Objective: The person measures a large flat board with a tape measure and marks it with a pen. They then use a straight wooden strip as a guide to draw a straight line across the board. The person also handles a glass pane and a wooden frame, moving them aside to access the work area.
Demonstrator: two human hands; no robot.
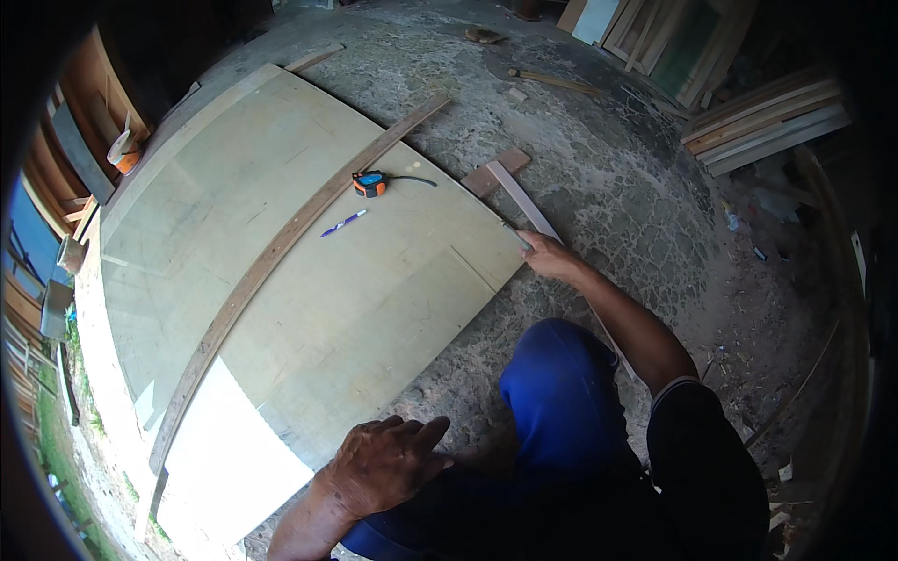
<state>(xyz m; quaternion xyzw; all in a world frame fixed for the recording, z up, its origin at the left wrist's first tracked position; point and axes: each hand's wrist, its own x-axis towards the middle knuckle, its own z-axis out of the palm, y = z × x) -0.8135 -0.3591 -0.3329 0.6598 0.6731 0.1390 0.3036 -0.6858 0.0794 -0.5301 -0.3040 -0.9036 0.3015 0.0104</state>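
Note:
A large pale board (318, 280) lies on the ground, crossed by a long wooden strip (260, 276). On it lie an orange-and-black tape measure (369, 184) and a blue-and-white pencil-like stick (343, 223). My right hand (550, 257) grips a thin grey tool (514, 233) at the board's right edge; I cannot make out its exact kind. Beside that edge are a pale narrow strip (519, 196) and a short brown wood piece (485, 178). My left hand (383, 467) is near the board's lower edge and my leg, its fingers loosely bent and apart, holding nothing.
My blue-clad knee (557, 374) is below my right hand. Stacked boards stand at upper right (758, 126). An orange-and-white bucket (124, 152) and leaning panels (79, 140) are on the left. Loose wood scraps (552, 82) lie on the cracked concrete floor (645, 215).

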